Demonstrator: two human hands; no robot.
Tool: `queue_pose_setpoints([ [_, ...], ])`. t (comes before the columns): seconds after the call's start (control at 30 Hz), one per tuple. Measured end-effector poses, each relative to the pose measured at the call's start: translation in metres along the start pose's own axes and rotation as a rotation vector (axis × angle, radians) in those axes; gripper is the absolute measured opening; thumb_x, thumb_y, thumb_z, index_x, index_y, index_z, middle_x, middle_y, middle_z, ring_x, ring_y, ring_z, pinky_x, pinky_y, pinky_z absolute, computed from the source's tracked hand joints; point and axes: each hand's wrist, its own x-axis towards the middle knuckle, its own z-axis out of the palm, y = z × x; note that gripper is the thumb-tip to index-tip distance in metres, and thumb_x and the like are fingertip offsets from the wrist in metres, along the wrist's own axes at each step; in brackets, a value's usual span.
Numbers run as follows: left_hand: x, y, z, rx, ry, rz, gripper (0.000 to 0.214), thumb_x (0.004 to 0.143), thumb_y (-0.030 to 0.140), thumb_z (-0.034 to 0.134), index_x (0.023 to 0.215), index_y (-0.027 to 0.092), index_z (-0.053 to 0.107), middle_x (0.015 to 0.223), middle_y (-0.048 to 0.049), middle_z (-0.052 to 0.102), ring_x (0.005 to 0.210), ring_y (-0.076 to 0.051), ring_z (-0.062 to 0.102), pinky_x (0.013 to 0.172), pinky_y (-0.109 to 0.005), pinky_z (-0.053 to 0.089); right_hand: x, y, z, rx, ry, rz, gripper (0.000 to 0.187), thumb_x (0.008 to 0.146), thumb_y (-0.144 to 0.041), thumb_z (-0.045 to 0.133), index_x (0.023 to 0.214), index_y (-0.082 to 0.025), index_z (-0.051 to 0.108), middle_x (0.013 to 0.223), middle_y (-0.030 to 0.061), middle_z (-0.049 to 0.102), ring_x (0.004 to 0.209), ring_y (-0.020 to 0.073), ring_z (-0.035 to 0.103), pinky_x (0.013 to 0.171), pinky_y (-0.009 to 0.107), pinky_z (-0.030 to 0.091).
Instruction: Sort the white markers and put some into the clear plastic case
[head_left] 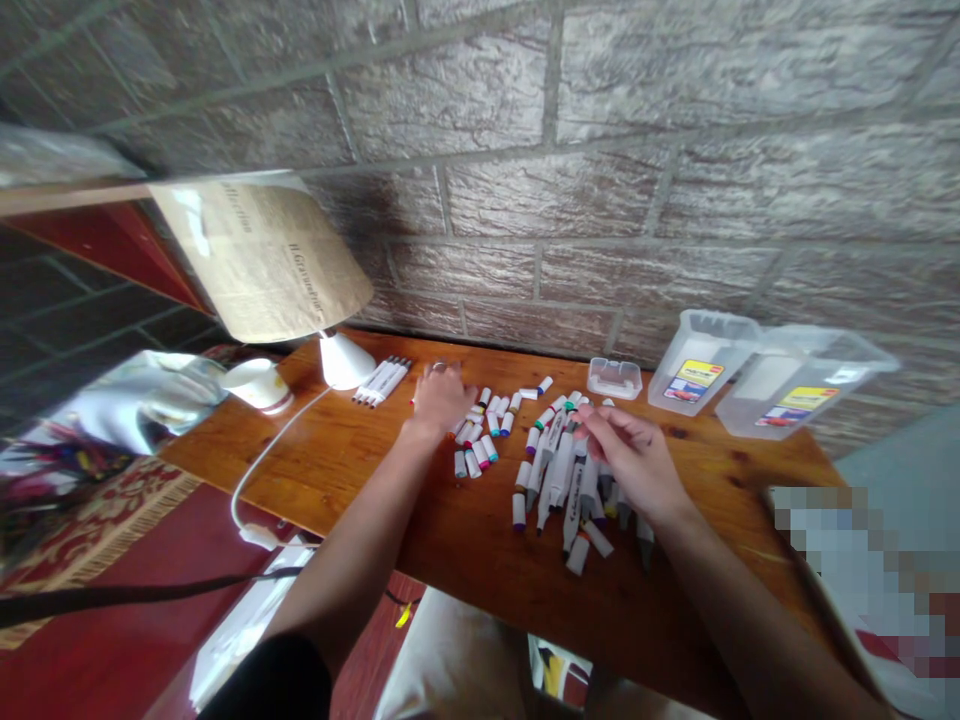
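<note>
My left hand [441, 398], with a ring on one finger, is over the left edge of a group of loose marker caps [480, 455]. Its fingertips are bent down out of sight, so whether they grip anything cannot be seen. At the right, my right hand [628, 455] is above a heap of white markers [559, 470], thumb and forefinger pinched together. What that pinch holds, if anything, is too small to name. Several markers in the heap have no cap and show their tips. A neat row of markers [384, 380] lies left of my left hand.
A lamp [277, 265] with a printed shade stands at the back left, its white cord [259, 465] crossing the wooden table [330, 450]. Nearby is a white cup [257, 385]. Two clear plastic containers [694, 365] and a small clear lid [613, 378] stand by the brick wall.
</note>
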Motion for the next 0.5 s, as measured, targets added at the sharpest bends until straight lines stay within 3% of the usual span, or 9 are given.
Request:
queue_pose_setpoints([
  [0.07, -0.005, 0.013, 0.01, 0.019, -0.014, 0.055, 0.06, 0.095, 0.041, 0.046, 0.144, 0.006, 0.051, 0.154, -0.0226, 0.046, 0.146, -0.034, 0.039, 0.118, -0.045, 0.033, 0.0, 0.0, 0.0, 0.007, 0.001, 0.0, 0.048, 0.08, -0.066, 0.07, 0.071, -0.019, 0.071, 0.065, 0.001, 0.064, 0.053, 0.0113, 0.046, 0.053, 0.026, 0.038],
  [0.13, -0.005, 0.018, 0.018, 0.025, -0.076, 0.034, 0.069, 0.098, 0.045, 0.041, 0.151, 0.0, 0.04, 0.161, -0.0263, 0.034, 0.153, -0.036, 0.025, 0.124, -0.049, 0.022, 0.0, -0.001, 0.0, 0.012, 0.008, 0.002, 0.049, 0.079, -0.067, 0.07, 0.071, -0.019, 0.071, 0.066, 0.0013, 0.064, 0.053, 0.0113, 0.046, 0.053, 0.026, 0.038],
  [0.3, 0.004, 0.008, 0.026, -0.006, -0.181, -0.052, 0.08, 0.099, 0.057, 0.028, 0.147, -0.004, 0.045, 0.162, -0.0297, 0.028, 0.155, -0.038, 0.019, 0.125, -0.048, 0.017, 0.0, -0.003, 0.0, -0.001, 0.019, 0.009, 0.053, 0.075, -0.071, 0.071, 0.069, -0.018, 0.071, 0.061, 0.0015, 0.061, 0.053, 0.0122, 0.046, 0.052, 0.027, 0.04],
  [0.5, 0.007, 0.005, 0.021, -0.102, -0.187, -0.203, 0.094, 0.096, 0.067, 0.011, 0.151, -0.004, 0.041, 0.164, -0.0264, 0.025, 0.156, -0.038, 0.007, 0.127, -0.05, 0.014, -0.001, -0.004, 0.0, -0.023, 0.019, -0.012, 0.054, 0.077, -0.072, 0.068, 0.068, -0.019, 0.07, 0.06, 0.0013, 0.059, 0.052, 0.012, 0.045, 0.052, 0.026, 0.04],
])
